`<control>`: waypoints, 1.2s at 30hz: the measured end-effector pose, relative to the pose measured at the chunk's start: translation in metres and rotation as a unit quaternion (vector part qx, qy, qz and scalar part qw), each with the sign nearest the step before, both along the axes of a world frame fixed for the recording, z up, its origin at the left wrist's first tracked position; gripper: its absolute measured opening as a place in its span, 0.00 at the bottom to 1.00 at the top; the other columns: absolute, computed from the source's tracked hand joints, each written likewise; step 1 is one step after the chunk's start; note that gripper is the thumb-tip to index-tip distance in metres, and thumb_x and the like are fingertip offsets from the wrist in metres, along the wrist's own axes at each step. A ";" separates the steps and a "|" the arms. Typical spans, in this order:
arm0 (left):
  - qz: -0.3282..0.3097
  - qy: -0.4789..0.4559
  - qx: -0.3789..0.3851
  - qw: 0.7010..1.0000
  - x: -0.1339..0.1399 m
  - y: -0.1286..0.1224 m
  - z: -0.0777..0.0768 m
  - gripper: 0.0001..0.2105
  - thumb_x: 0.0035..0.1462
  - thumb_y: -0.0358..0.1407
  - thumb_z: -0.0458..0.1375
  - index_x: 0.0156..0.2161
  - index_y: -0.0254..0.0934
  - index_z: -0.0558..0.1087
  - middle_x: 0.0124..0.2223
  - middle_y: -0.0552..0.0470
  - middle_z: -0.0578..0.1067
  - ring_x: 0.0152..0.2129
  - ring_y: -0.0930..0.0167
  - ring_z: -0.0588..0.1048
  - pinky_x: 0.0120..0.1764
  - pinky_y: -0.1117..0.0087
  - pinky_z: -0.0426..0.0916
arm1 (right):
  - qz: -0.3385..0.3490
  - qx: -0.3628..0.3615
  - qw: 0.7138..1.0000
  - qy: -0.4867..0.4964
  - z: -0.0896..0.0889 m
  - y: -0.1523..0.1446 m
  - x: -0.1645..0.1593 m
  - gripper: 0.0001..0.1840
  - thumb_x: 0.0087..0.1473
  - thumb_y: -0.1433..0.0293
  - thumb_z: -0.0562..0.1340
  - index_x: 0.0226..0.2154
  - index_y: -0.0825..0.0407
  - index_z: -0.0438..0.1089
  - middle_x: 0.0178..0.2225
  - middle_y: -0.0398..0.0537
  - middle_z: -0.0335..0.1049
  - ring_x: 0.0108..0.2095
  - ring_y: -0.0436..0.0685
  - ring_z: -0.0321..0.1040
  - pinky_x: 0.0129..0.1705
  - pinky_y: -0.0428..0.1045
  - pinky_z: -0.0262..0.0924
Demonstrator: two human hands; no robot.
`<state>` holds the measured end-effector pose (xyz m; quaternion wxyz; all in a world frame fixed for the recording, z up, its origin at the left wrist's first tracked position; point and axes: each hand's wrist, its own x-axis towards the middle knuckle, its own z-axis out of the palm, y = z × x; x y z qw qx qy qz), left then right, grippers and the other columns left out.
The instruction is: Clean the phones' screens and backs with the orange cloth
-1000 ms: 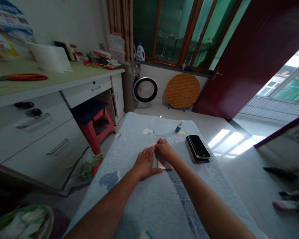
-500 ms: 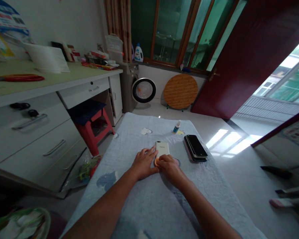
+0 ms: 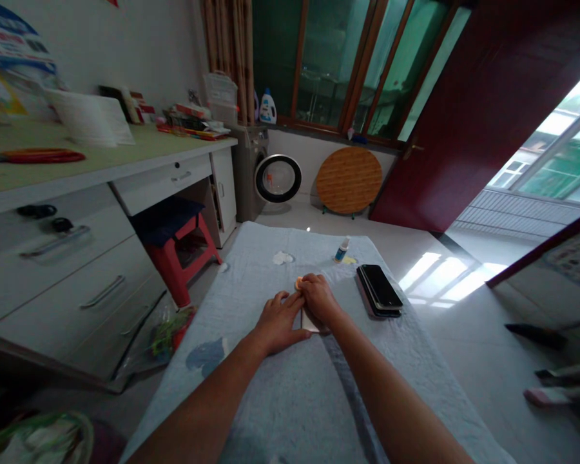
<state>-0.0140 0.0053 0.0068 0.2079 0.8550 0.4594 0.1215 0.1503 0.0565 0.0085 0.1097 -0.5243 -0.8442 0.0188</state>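
Observation:
A pale smartphone point(image 3: 313, 325) lies back up on the cloth-covered table, largely covered by my hands. My left hand point(image 3: 279, 322) is at its left side, thumb by the lower edge and fingers along the side, holding it in place. The fingers of my right hand point(image 3: 319, 296) are closed on a small round orange pad point(image 3: 298, 283) at the phone's far end. To the right rests a stack of dark phones point(image 3: 379, 289). Beyond my hands stands a small spray bottle point(image 3: 342, 250) with a white top and blue label.
A light blue patterned cloth point(image 3: 280, 412) covers the table. On the left are a white desk point(image 3: 96, 212) and a red stool point(image 3: 188, 251). Further back are a washing machine with its round door point(image 3: 278, 178) open and a round wooden tabletop point(image 3: 348, 180) against the wall.
My right hand has slid the orange pad away from me, from the phone's near end to its far end. My left hand has stayed at the phone's side.

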 end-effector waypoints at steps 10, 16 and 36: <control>0.012 0.015 0.010 1.000 0.002 -0.003 0.002 0.37 0.49 0.52 0.59 0.63 0.47 0.56 0.65 0.51 0.58 0.60 0.54 0.55 0.57 0.51 0.54 | -0.095 -0.023 0.995 -0.031 0.002 0.024 0.019 0.16 0.64 0.69 0.50 0.41 0.54 0.73 0.40 0.54 0.71 0.41 0.55 0.63 0.45 0.49 0.50; 0.015 0.014 0.016 1.000 0.003 -0.003 0.002 0.37 0.48 0.52 0.60 0.62 0.45 0.57 0.65 0.52 0.59 0.59 0.54 0.55 0.58 0.52 0.54 | -0.163 -0.012 0.986 -0.015 -0.003 0.008 0.034 0.17 0.64 0.70 0.48 0.40 0.54 0.72 0.38 0.54 0.69 0.41 0.55 0.62 0.44 0.48 0.50; 0.017 0.025 0.039 0.999 0.005 -0.001 -0.010 0.37 0.50 0.53 0.58 0.62 0.40 0.58 0.65 0.48 0.59 0.59 0.54 0.55 0.57 0.53 0.53 | -0.162 0.015 0.979 0.125 -0.002 -0.118 0.020 0.12 0.61 0.73 0.54 0.31 0.52 0.72 0.32 0.47 0.62 0.35 0.53 0.60 0.39 0.45 0.54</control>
